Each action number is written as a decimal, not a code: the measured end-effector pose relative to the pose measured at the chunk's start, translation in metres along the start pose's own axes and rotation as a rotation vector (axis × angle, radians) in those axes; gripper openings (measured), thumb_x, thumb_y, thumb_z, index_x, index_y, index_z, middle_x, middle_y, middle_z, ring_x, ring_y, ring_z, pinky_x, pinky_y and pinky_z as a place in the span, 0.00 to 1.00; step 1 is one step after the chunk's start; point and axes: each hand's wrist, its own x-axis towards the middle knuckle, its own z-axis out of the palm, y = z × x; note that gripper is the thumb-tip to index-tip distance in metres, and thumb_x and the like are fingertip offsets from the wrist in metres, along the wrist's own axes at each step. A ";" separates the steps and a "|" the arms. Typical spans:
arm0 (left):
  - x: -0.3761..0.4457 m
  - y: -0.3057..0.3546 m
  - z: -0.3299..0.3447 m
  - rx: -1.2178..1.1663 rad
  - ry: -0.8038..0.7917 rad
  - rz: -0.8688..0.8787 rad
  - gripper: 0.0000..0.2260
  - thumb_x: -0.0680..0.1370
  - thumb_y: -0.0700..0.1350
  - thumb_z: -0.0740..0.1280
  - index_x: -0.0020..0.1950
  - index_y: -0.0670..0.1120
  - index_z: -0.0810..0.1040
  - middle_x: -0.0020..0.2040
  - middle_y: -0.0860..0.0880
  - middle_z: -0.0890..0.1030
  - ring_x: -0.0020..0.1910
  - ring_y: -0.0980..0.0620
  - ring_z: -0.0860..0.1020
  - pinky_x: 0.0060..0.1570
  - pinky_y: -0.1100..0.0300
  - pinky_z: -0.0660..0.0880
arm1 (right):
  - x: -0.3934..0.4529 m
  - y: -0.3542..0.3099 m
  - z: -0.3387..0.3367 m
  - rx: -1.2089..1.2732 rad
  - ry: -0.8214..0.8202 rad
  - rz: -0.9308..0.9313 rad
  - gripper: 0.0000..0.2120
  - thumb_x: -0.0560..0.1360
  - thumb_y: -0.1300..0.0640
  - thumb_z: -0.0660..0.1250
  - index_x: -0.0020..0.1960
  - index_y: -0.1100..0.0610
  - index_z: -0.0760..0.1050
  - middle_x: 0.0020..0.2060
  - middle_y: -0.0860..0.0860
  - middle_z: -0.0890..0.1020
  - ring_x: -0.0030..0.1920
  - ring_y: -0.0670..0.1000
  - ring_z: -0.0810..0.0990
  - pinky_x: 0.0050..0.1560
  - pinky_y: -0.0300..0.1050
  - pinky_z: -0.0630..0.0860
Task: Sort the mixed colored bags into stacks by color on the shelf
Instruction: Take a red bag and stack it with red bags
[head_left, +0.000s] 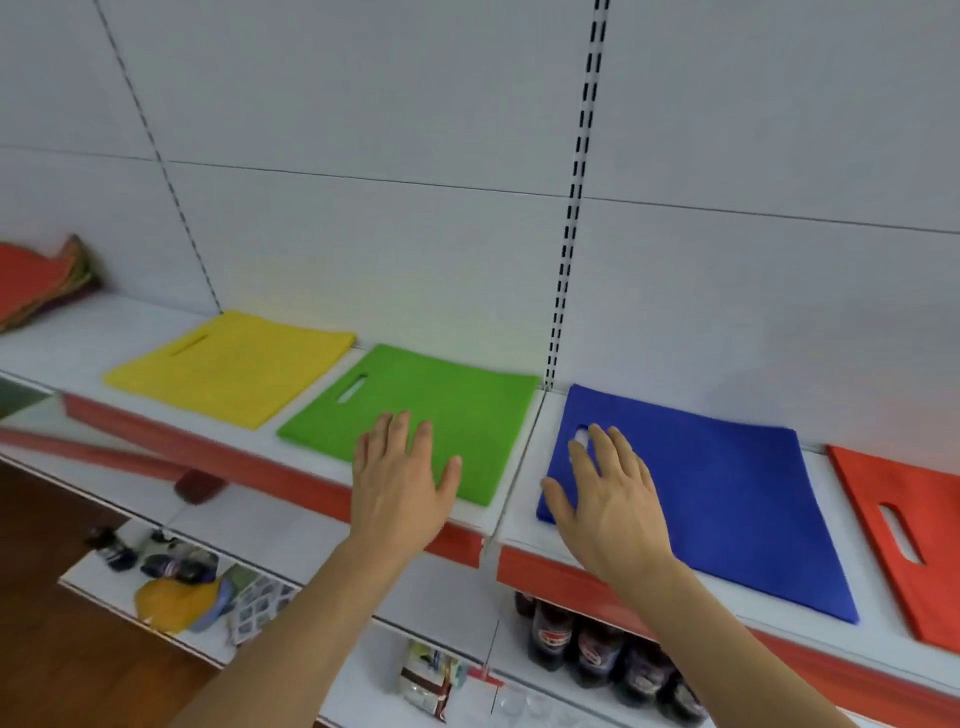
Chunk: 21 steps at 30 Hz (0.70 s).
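Observation:
Four flat bags lie side by side on the white shelf (130, 338): a yellow bag (228, 364), a green bag (441, 400), a blue bag (727, 499) and a red bag (914, 530) at the right edge. A mixed pile of bags (41, 280), red on top, sits at the far left. My left hand (400, 483) is open with straight fingers over the green bag's near corner. Spread flat, my right hand (608, 499) is over the blue bag's near left part, by its handle slot. Neither hand holds anything.
The shelf has a red front strip (270, 467) and a white back panel with slotted uprights (571, 208). Lower shelves hold dark bottles (597, 654), small packets (426, 680) and a yellow item (171, 603). Brown wooden floor (62, 649) is at the lower left.

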 end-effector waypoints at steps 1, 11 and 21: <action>-0.003 -0.017 -0.005 0.002 0.000 -0.015 0.31 0.83 0.64 0.55 0.80 0.46 0.69 0.81 0.42 0.65 0.81 0.41 0.59 0.79 0.42 0.57 | 0.003 -0.018 -0.002 0.003 0.013 -0.018 0.35 0.84 0.34 0.50 0.82 0.56 0.65 0.83 0.58 0.59 0.84 0.60 0.52 0.82 0.59 0.56; -0.028 -0.225 -0.043 0.001 0.028 -0.139 0.29 0.84 0.62 0.55 0.81 0.47 0.67 0.83 0.43 0.62 0.82 0.40 0.57 0.80 0.41 0.56 | 0.023 -0.233 0.019 0.061 0.024 -0.166 0.37 0.84 0.33 0.47 0.83 0.56 0.63 0.83 0.59 0.60 0.84 0.61 0.54 0.82 0.60 0.56; -0.015 -0.398 -0.057 0.043 0.067 -0.322 0.31 0.84 0.63 0.53 0.83 0.48 0.64 0.83 0.42 0.61 0.83 0.39 0.56 0.81 0.41 0.54 | 0.095 -0.420 0.051 0.107 0.036 -0.411 0.38 0.83 0.33 0.46 0.81 0.59 0.67 0.82 0.61 0.63 0.83 0.63 0.58 0.80 0.63 0.60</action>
